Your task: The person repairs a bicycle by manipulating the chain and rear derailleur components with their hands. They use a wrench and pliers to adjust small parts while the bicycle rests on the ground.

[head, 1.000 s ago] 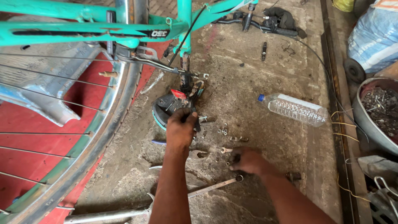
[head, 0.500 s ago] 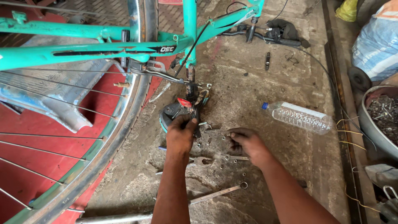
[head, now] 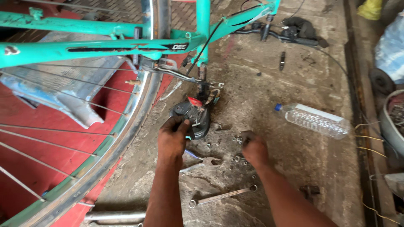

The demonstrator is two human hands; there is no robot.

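Observation:
A teal bicycle frame [head: 105,46] stands upside down on the concrete floor, resting on its black saddle [head: 191,115]. My left hand [head: 171,141] grips the near edge of that saddle. Just right of it, my right hand [head: 254,151] is closed, fingertips pinched on a small dark metal part [head: 246,135]. Several loose nuts [head: 236,139] lie scattered on the floor around those fingers. A pair of pliers [head: 202,162] lies between my two forearms.
A spoked wheel rim [head: 139,109] curves down the left over a red surface. A long spanner [head: 221,196] and a metal tube [head: 113,216] lie near me. A plastic bottle [head: 313,120] lies at the right, handlebars [head: 290,33] at the back, a metal bowl [head: 393,126] at the far right.
My right hand has moved up from near the spanner to the loose nuts and closed on a small part. My left hand has stayed on the saddle.

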